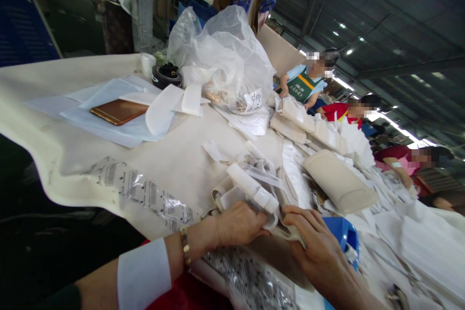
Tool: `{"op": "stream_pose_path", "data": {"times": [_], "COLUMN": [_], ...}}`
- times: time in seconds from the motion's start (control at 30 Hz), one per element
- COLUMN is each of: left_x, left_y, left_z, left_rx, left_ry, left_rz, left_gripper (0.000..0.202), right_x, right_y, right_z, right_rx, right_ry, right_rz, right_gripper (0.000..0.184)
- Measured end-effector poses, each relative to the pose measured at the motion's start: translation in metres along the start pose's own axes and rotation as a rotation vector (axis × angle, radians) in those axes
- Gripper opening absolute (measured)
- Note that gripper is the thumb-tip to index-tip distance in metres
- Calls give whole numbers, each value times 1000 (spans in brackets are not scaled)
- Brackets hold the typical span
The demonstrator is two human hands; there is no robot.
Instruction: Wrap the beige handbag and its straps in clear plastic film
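My left hand point(238, 225) is closed at the edge of a beige bag point(278, 252), close under white wrapping strips point(252, 186). Opposite it, my right hand point(316, 240) grips the bag's upper edge between thumb and fingers. The bag's body hangs below both hands, partly hidden by them. Beige straps point(221, 189) and white wrapping bunch up just beyond my left hand. Printed clear plastic point(250, 276) lies under the bag, near my left forearm.
A large clear plastic bag point(232, 53) stands at the back, beside black tape point(167, 76). A phone point(118, 110) lies on white sheets at the left. Wrapped beige bags point(337, 181) pile up on the right, near a blue bin point(341, 235). Several people sit or stand beyond.
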State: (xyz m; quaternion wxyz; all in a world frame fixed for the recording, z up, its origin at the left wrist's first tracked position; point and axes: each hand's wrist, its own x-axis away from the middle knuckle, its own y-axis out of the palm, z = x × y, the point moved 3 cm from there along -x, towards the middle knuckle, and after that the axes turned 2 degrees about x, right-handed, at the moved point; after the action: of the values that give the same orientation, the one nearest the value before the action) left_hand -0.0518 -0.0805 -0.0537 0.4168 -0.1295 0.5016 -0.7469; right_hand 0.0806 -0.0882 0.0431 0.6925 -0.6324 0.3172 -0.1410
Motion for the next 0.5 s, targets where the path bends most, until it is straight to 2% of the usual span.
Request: {"op": "stream_pose_path", "data": {"times": [0.17,0.33,0.5], "left_x": [1,4,0], "left_y": [3,2,21], "left_z": [-1,3,4], "left_rx": [6,-30,33], "left_ry": [-38,-92,-173], "left_rz": [18,33,93], "left_gripper": [32,25,26], "right_x": [7,13,17], "right_y": [9,20,28], "right_z": [3,4,4], "right_rx": [91,169,183], "right_ry": [-1,10,38], "right_rz": [-29,20,134], "right_gripper": [39,43,35]}}
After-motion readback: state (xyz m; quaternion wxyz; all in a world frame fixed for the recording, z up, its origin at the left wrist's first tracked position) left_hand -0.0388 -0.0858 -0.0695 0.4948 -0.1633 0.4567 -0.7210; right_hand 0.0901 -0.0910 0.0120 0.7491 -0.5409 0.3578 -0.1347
